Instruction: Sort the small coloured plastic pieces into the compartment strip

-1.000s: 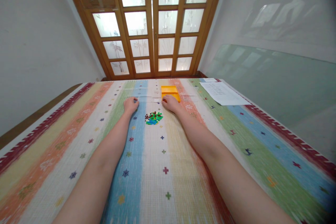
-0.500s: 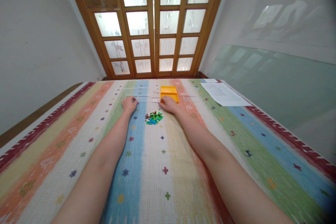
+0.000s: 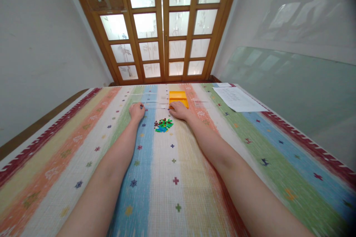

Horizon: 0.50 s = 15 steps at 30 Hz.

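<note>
A loose pile of small green, blue and brown plastic pieces lies on the striped cloth, nearer to me than my hands. To the left of the pile, my left hand has thumb and fingers pinched together. Something tiny may be between those fingertips, but it is too small to name. My right hand lies against the front of an open yellow box, covering its near left corner. Its fingers are curled, and whatever they may hold is hidden. Thin transparent plastic with faint edges lies between and behind the hands.
A patterned, striped tablecloth covers the table. Printed white sheets lie at the far right. Beyond the far edge stand wooden doors with glass panes, and a pale glass panel leans along the right wall.
Both hands keep nearly the same places and poses. The pile looks unchanged, and the view has shifted only very slightly.
</note>
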{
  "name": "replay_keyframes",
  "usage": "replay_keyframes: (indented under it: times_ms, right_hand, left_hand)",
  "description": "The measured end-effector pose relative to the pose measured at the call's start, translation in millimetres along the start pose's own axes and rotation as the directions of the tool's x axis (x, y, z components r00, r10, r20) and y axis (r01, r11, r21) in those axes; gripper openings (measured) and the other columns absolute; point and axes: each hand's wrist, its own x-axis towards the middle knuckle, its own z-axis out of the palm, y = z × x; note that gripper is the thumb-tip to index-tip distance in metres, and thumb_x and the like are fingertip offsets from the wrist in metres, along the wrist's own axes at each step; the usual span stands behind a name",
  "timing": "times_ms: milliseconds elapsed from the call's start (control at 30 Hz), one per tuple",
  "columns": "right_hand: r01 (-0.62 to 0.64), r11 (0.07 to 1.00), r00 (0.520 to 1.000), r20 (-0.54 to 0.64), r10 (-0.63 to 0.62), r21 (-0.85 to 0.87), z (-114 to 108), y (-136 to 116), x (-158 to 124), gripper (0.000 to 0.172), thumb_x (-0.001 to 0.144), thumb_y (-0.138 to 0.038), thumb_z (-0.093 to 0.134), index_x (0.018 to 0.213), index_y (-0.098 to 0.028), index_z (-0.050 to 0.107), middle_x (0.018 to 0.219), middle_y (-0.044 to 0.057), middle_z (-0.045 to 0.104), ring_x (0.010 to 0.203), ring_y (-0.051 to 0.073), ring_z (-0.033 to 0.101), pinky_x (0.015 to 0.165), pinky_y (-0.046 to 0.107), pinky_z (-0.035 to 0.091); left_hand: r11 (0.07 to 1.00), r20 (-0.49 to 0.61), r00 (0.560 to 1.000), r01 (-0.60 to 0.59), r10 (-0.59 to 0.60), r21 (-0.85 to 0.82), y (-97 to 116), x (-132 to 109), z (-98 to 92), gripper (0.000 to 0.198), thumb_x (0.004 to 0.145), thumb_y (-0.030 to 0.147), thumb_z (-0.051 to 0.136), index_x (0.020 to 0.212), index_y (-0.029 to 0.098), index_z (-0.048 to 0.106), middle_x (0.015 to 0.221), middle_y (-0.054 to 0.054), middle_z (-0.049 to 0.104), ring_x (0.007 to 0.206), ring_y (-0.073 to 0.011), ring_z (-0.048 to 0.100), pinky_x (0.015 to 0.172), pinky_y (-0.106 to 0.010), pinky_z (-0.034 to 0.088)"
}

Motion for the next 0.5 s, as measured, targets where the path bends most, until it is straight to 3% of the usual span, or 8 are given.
replay_keyframes:
  times_ms: [500]
  right_hand:
    - [-0.035, 0.999, 0.999, -0.039, 0.036, 0.032, 6.0, 9.5, 2.4, 0.029, 0.097, -0.04, 0.062, 0.112, -0.017, 0.071, 0.119, 0.012, 0.073, 0.114, 0.027, 0.061, 0.107, 0.039, 0.038]
  left_hand:
    - [0.999, 0.015, 0.999, 0.032, -0.032, -0.027, 3.3, -0.8, 0.6, 0.04, 0.095, 0.054, 0.061, 0.125, 0.029, 0.07, 0.125, -0.01, 0.073, 0.137, -0.0348, 0.052, 0.115, -0.049, 0.033]
